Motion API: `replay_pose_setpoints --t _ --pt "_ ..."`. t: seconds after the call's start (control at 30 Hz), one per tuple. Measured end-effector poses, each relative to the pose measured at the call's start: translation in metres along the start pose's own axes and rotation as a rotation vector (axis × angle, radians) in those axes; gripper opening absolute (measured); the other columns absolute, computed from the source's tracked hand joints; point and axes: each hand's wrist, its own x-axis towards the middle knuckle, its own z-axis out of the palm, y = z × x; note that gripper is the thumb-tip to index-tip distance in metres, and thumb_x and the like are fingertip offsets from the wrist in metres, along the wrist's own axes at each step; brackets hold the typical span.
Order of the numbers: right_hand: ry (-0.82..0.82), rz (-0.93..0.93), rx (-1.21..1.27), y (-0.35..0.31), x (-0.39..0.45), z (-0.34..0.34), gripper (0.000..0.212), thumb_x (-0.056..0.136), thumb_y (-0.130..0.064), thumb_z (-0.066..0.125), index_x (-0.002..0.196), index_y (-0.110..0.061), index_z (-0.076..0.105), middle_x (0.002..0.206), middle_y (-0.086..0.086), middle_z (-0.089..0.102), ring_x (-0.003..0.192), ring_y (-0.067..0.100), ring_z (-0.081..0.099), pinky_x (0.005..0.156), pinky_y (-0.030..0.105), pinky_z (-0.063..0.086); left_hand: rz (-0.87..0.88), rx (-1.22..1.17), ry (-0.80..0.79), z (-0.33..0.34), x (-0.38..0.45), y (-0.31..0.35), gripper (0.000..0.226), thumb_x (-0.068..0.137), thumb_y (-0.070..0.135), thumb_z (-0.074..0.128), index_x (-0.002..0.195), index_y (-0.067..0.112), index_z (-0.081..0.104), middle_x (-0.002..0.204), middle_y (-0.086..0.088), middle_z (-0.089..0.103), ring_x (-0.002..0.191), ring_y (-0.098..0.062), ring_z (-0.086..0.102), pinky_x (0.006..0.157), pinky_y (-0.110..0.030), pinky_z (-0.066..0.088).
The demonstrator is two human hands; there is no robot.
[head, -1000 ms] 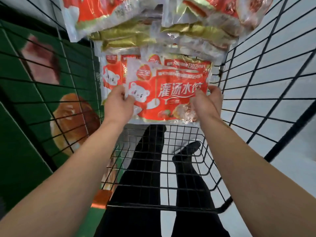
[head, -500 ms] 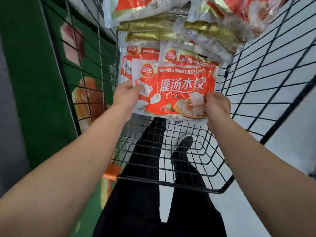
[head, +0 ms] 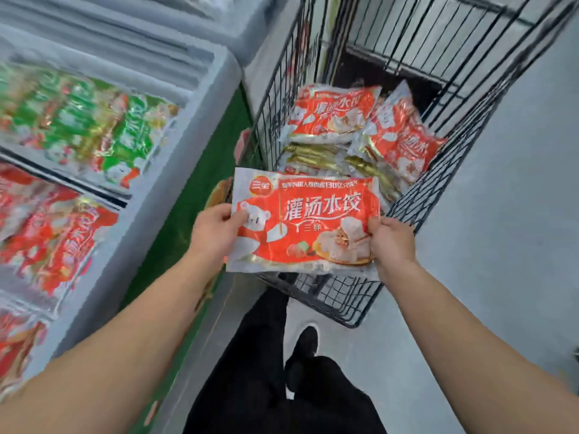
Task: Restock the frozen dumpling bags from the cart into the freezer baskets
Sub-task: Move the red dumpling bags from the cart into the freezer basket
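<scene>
- While held above the wire cart's (head: 413, 211) near end: one red dumpling bag (head: 305, 222), flat, label up.
- Left hand (head: 214, 228), right hand (head: 390, 239): pinching opposite edges.
- Freezer (head: 175, 170): left, stocked.

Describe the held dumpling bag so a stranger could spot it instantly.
Find the black wire cart right of the chest freezer. At its near end, the flat orange-red plastic dumpling bag is gripped by the left hand and right hand; the others lie inside.
</scene>
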Motion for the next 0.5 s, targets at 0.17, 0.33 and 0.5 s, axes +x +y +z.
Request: replay_pose_setpoints --t 0.17,0.33,0.5 --pt "-0.156 -0.134 -0.056 -0.033 -0.068 0.005 0.015 0.094 -0.015 0.058 0.09 -0.013 0.072 0.089 0.005 0.075 0.084 0.025 0.07 0.084 0.044 0.058 -0.025 -0.144 0.134 -0.062 -0.074 -0.014 0.018 0.086 0.032 0.07 0.08 0.017 0.077 0.081 -0.001 0.078 0.082 -0.025 0.075 0.083 -0.054 0.059" --pt "-0.326 -0.24 -0.169 -0.055 -0.128 0.042 0.023 0.094 -0.012 0.055 0.078 -0.011 0.072 0.084 0.008 0.077 0.086 0.032 0.073 0.089 0.053 0.056 -0.085 -0.329 0.282 -0.127 -0.13 -0.031 0.013 0.094 0.021 0.067 0.086 0.014 0.075 0.083 -0.004 0.078 0.08 -0.027 0.075 0.084 -0.052 0.06" --pt "-0.472 -0.329 -0.269 -0.068 -0.184 0.099 0.024 0.095 -0.012 0.058 0.075 -0.011 0.072 0.08 0.006 0.077 0.085 0.031 0.073 0.088 0.054 0.057 -0.113 -0.468 0.407 -0.188 -0.17 -0.067 0.014 0.094 0.016 0.067 0.083 0.012 0.075 0.081 -0.005 0.078 0.081 -0.03 0.075 0.084 -0.054 0.059"
